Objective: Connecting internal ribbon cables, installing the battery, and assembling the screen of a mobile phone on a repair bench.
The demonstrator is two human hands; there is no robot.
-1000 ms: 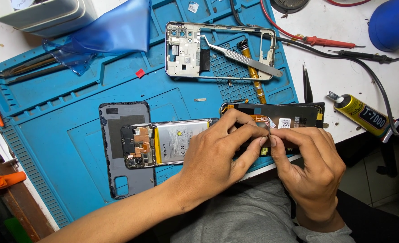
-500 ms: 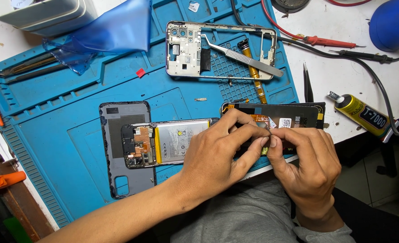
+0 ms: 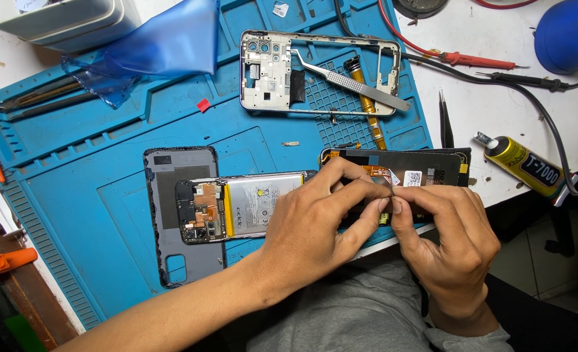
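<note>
A black display panel [image 3: 426,171] lies at the near edge of the blue work mat [image 3: 87,189], with an orange flex ribbon [image 3: 377,172] on its back. My left hand [image 3: 318,225] rests over the panel's left end and pinches the ribbon's end with thumb and forefinger. From the right, my right hand [image 3: 448,244] pinches the same spot, so the fingertips of both hands meet. Left of my hands an opened phone body with its battery [image 3: 243,208] lies across a grey back cover [image 3: 181,261].
A bare phone frame [image 3: 266,72] lies at the back of the mat with metal tweezers [image 3: 354,81] and a yellow-handled screwdriver [image 3: 367,111] across it. Black tweezers [image 3: 444,120], a yellow glue tube [image 3: 520,166], red probe [image 3: 478,60] and cables lie at the right. Blue film [image 3: 165,49] lies at the back left.
</note>
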